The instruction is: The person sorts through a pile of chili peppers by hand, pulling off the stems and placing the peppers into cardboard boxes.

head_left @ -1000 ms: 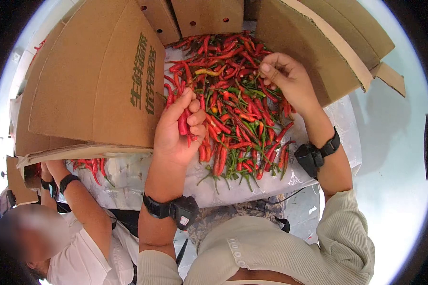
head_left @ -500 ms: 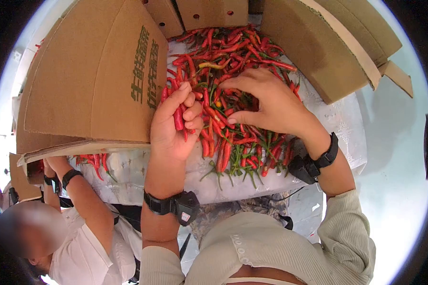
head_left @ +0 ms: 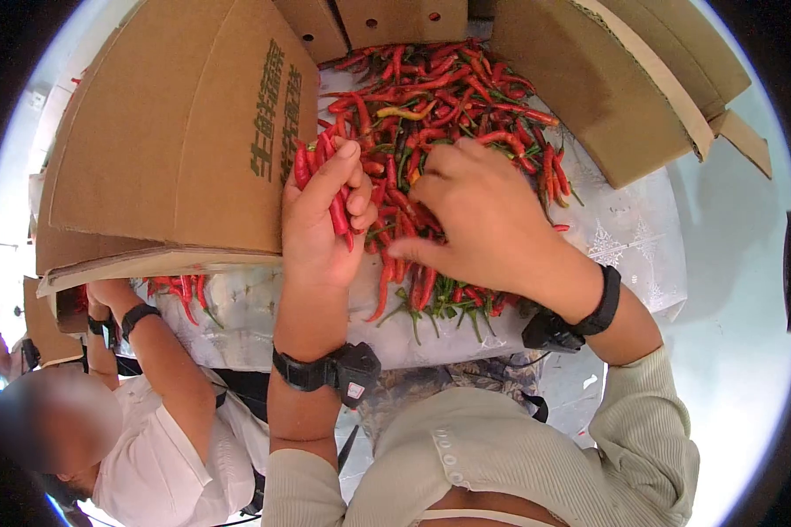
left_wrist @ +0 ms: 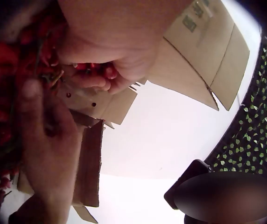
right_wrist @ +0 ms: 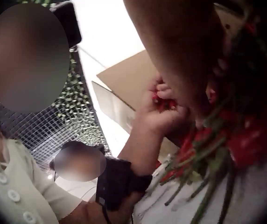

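Note:
In the head view my left hand (head_left: 325, 211) grips several red chili peppers (head_left: 338, 213), their ends sticking out beyond the thumb and palm. The left wrist view shows pepper ends (left_wrist: 109, 71) between its curled fingers. My right hand (head_left: 492, 220) is over the pile of chili peppers (head_left: 448, 88), palm down with bent fingers. Its thumb stands apart from the fingers, and chilies show in the gap. The fingertips are partly hidden. Green stems (head_left: 461, 303) poke out along the near edge of the pile.
Cardboard boxes stand left (head_left: 167, 132) and right (head_left: 606, 97) of the pile, with more cardboard (head_left: 404, 22) behind. A patterned white cloth (head_left: 633, 237) covers the table. Another person (head_left: 167, 422) sits at the left, near a few more chilies (head_left: 185, 294).
My right hand has come from the pile's far right side toward the near middle, turning palm down and nearing the left hand. The left hand keeps its chilies and stays nearly in place.

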Motion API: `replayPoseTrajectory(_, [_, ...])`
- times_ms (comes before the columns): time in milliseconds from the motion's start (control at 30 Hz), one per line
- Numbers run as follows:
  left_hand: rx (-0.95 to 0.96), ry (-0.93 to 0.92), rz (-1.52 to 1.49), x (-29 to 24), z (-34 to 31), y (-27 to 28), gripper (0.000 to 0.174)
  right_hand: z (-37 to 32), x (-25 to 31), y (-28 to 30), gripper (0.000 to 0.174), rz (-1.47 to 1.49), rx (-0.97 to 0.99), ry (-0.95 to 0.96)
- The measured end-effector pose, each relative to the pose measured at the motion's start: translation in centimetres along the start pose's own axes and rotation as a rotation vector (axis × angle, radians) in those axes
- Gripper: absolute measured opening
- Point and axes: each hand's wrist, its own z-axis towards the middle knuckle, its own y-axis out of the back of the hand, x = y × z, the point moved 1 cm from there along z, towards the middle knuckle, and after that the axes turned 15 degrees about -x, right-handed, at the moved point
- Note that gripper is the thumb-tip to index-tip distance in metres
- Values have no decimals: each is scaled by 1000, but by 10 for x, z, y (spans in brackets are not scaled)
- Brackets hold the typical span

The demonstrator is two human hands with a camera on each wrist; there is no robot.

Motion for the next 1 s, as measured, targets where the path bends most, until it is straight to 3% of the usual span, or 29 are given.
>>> replayPoseTrajectory(233, [39,-19,-25,0,0,1,10,4,-20,-12,21,-21,63,-93])
replayPoseTrajectory(433, [43,-25,-44,-1,-3,0,9,3,-25,-12,21,-6,-108,-23])
replayPoseTrajectory(533, [25,-17,-45,-1,-3,0,9,-1,-19,-17,23,-49,-85,63])
replayPoseTrajectory(733, [27,-5,-49,1,2,3,9,1,-30,-8,16,-9,-24,-72])
replayPoseTrajectory(833, [24,-68,3,0,-1,2,13,1,-37,-5,16,35,-195,-141])
replayPoseTrajectory(933, [7,-116,164,3,-4,-2,23,5,-30,-5,18,686,-168,-641])
replayPoseTrajectory(1000, [-5,-79,314,7,-8,-9,30,12,-18,-12,17,930,-136,-668])
